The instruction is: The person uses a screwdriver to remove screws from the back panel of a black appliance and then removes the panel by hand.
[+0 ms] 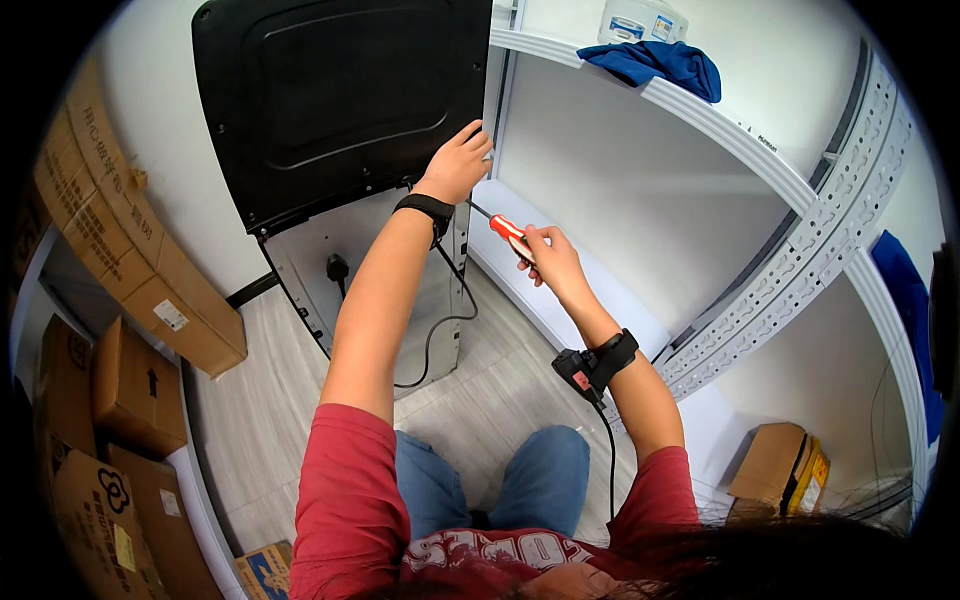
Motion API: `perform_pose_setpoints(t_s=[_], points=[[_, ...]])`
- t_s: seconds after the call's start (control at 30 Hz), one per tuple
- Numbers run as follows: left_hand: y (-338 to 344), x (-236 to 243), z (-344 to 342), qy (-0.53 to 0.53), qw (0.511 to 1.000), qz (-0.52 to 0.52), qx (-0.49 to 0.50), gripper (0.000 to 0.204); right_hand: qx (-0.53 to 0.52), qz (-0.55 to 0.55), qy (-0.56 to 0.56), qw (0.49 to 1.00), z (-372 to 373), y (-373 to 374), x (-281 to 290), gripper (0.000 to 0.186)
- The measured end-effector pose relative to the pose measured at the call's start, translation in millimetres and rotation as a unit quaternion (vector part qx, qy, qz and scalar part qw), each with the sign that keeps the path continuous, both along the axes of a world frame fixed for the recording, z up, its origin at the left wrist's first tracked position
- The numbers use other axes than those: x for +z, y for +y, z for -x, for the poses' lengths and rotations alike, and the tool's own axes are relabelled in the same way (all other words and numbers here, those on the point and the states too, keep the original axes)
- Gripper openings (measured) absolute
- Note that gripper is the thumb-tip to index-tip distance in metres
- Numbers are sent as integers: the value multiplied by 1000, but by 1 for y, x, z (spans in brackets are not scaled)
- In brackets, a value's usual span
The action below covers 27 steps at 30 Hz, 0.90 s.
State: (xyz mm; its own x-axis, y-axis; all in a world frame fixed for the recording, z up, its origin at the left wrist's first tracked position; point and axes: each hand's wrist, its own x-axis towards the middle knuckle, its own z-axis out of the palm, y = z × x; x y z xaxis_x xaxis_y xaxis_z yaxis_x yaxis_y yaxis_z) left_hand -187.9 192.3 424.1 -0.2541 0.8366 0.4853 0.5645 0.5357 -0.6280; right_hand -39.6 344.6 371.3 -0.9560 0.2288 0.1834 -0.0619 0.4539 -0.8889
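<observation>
A tall appliance stands in front of me, with a black panel on its upper part and a grey metal lower panel. My left hand lies on the black panel's right edge, its fingers stretched out and slightly apart. Lower and to the right, my right hand is closed around a screwdriver with a red and white handle. Its shaft points up and left to the appliance's right edge, below my left hand. Whether the tip touches a screw I cannot tell. A black plug sits against the lower panel.
White metal shelving rises on the right, with a blue cloth and a white container on it. Tall cardboard boxes stand at the left. An opened carton lies low right. Cables hang from both wrist straps.
</observation>
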Motion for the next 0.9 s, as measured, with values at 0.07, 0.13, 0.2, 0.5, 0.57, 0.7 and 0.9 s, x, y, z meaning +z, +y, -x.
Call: perform_pose_setpoints(t_s=[0.07, 0.13, 0.2, 0.5, 0.57, 0.7, 0.9], points=[[-1, 0, 1, -2, 1000, -4, -1, 14, 24, 92, -50, 994, -2, -2, 2, 39], [0, -1, 1, 1, 1000, -5, -2, 13, 40, 129, -62, 989, -7, -3, 1, 37], [1, 0, 1, 8, 1000, -1, -2, 13, 49, 168, -64, 982, -12, 0, 2, 36], [-2, 1, 0, 26, 999, -32, -21, 10, 39, 237, -47, 970, -25, 14, -3, 33], [2, 0, 1, 42, 998, -43, -29, 10, 56, 228, -11, 972, -21, 16, -15, 30], [0, 9, -1, 4, 1000, 1, 5, 15, 116, 216, -76, 966, -10, 24, -18, 32], [7, 33, -15, -157, 986, 18, 55, 24, -26, 185, -62, 980, -34, 36, 58, 30]])
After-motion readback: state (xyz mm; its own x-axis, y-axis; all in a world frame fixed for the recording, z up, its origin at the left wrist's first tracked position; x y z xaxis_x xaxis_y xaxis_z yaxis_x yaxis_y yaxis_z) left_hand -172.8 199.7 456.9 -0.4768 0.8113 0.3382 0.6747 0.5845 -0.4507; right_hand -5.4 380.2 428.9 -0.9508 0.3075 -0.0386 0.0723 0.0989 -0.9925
